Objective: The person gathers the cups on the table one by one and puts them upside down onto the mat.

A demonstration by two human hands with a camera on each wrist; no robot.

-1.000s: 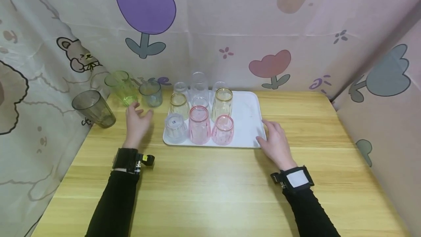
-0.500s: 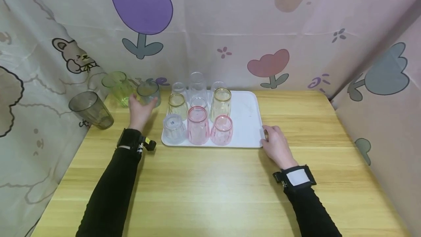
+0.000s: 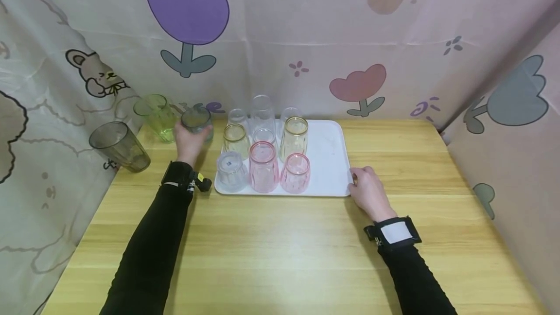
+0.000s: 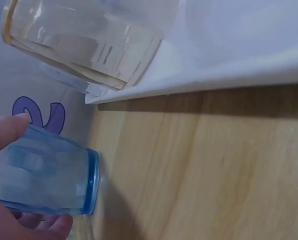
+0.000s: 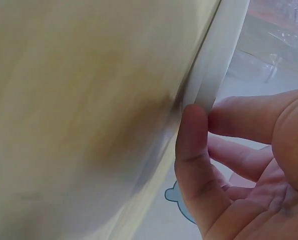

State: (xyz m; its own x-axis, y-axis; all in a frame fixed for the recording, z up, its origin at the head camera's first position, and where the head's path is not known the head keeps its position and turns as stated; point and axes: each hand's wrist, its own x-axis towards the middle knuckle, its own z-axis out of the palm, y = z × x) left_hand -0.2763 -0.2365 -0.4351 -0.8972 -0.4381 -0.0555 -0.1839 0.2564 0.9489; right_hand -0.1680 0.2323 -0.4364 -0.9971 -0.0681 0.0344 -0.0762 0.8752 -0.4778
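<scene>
My left hand [image 3: 191, 135] reaches to the back left of the wooden table and grips a small blue glass [image 3: 197, 121] just left of the white tray [image 3: 329, 152]. In the left wrist view the thumb lies on top of the blue glass [image 4: 43, 177] and fingers curl under it. My right hand [image 3: 358, 180] is at the tray's front right corner. In the right wrist view its thumb [image 5: 193, 150] and a finger pinch the tray rim [image 5: 215, 65]. Several glasses stand on the tray's left half: two pink ones [image 3: 263, 166] in front, gold-rimmed ones [image 3: 295, 137] and clear ones behind.
A green glass [image 3: 157, 116] and a grey glass [image 3: 118, 146] stand at the table's back left by the printed curtain. A gold-rimmed glass [image 4: 88, 40] shows close in the left wrist view. Bare wooden tabletop [image 3: 280, 247] stretches in front; curtains enclose three sides.
My left hand moved forward from the table to the blue glass and closed around it. My right hand's fingers curled from resting flat onto the tray's corner edge.
</scene>
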